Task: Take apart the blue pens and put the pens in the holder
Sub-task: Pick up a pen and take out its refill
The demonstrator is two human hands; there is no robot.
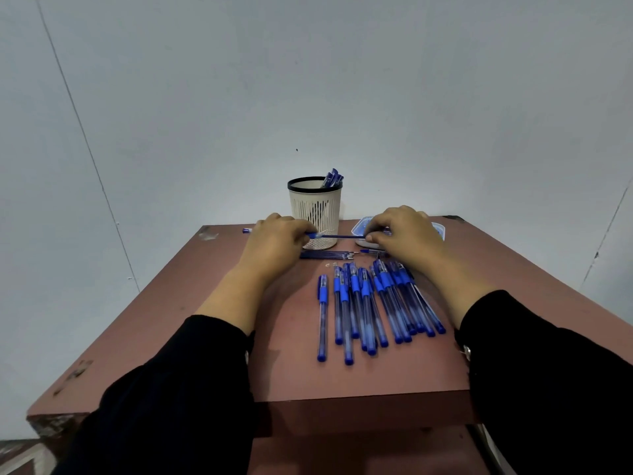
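You pinch one pen (pixel 337 236) by both ends, left hand (pixel 275 246) and right hand (pixel 406 236), ready to pull it apart near the holder (pixel 315 209).

No text, label, brand or number can be read anywhere.

Blue pens (pixel 371 303), cream black-rimmed holder (pixel 315 204), reddish-brown table (pixel 205 296).

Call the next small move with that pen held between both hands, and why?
Probably pull the hands apart: the left hand and right hand each pinch an end of one blue pen, held level before the holder, apparently mid-separation.
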